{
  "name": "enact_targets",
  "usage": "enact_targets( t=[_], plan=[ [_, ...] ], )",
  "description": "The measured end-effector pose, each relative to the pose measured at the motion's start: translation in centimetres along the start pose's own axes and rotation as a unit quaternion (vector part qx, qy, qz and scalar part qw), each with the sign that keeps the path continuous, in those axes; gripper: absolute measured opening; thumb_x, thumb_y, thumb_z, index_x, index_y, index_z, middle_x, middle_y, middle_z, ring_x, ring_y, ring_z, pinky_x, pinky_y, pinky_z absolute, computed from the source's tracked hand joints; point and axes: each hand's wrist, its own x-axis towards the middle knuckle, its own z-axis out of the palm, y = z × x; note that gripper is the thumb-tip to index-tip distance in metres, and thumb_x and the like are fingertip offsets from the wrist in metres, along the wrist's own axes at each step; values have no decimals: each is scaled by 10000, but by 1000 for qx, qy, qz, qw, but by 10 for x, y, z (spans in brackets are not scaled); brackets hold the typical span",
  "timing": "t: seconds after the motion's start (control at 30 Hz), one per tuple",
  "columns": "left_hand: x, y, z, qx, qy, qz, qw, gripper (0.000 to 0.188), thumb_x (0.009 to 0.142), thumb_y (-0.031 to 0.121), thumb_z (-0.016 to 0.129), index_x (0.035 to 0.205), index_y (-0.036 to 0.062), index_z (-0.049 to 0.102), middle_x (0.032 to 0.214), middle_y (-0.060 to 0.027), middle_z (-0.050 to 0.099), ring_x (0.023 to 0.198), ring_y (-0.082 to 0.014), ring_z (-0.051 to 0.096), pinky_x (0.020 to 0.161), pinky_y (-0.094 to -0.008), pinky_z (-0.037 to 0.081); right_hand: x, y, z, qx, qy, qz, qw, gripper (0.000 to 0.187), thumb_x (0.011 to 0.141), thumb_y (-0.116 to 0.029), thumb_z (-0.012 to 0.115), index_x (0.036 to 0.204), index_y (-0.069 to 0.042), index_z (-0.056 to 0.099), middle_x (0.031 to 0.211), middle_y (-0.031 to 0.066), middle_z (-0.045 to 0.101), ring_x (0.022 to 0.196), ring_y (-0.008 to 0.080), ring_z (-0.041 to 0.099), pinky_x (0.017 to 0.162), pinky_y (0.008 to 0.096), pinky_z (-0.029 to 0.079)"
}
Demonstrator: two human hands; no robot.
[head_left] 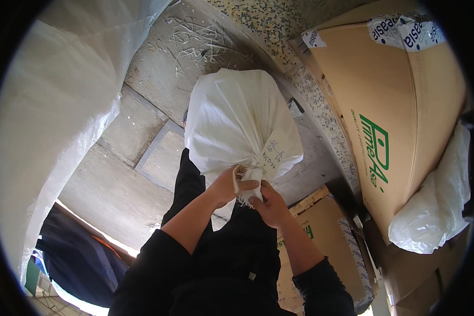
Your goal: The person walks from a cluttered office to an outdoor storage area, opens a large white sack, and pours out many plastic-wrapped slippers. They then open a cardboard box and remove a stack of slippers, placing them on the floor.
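A full, bulging white woven sack [231, 116] stands in front of my legs, its top gathered and twisted into a neck. Handwriting marks the cloth near that neck. My left hand [227, 186] is closed on the left side of the bunched, frayed sack end, with a thin pale strip looping by its fingers. From the other side my right hand [271, 205] pinches the same frayed end, thumb toward the left fingers. The sack's underside is hidden.
Large cardboard boxes [374, 100] line the right side, one [326, 242] low beside my right arm. Translucent plastic sheeting [63, 95] hangs at left. Cut pale strips [195, 42] litter the concrete floor beyond the sack. Dark cloth [79, 253] lies lower left.
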Motion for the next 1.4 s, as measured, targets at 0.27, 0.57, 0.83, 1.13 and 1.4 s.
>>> enact_targets(
  t=[0.27, 0.57, 0.83, 1.13, 1.4],
  plan=[
    [12, 14, 18, 131, 15, -77, 988, 489, 922, 227, 686, 1287, -44, 504, 1042, -152, 659, 902, -181, 640, 761, -287, 503, 2, -34, -32, -151, 80, 108, 979, 438, 922, -393, 646, 770, 18, 649, 603, 141, 605, 585, 288, 622, 584, 374, 483],
    [13, 11, 38, 255, 52, 73, 963, 472, 807, 261, 728, 1133, -22, 538, 965, -183, 672, 885, -273, 665, 783, -372, 500, 24, -14, -49, -207, 170, -7, 963, 149, 879, -140, 677, 897, 8, 686, 770, 130, 675, 631, 257, 642, 586, 360, 500],
    [-29, 35, 23, 215, 83, 52, 972, 443, 834, 241, 735, 1157, -4, 554, 834, -204, 691, 780, -320, 692, 711, -369, 520, -4, -6, -8, 173, 353, 90, 915, 227, 980, -181, 611, 993, 27, 701, 755, 85, 674, 612, 146, 650, 567, 260, 513],
    [-64, 48, -22, 443, 110, 111, 883, 396, 807, 247, 762, 1093, -3, 651, 933, -221, 685, 913, -394, 661, 799, -431, 519, 21, -28, 8, 8, 241, -181, 953, 162, 941, -102, 642, 1014, 24, 713, 819, 96, 714, 643, 162, 685, 603, 248, 548],
    [-65, 61, -29, 327, 140, 37, 934, 335, 820, 187, 733, 1035, -58, 653, 844, -179, 684, 780, -276, 662, 744, -367, 505, 57, -82, -20, 207, 161, 85, 961, 162, 960, -144, 624, 971, 6, 682, 791, 72, 703, 567, 117, 658, 522, 266, 543]
  ],
)
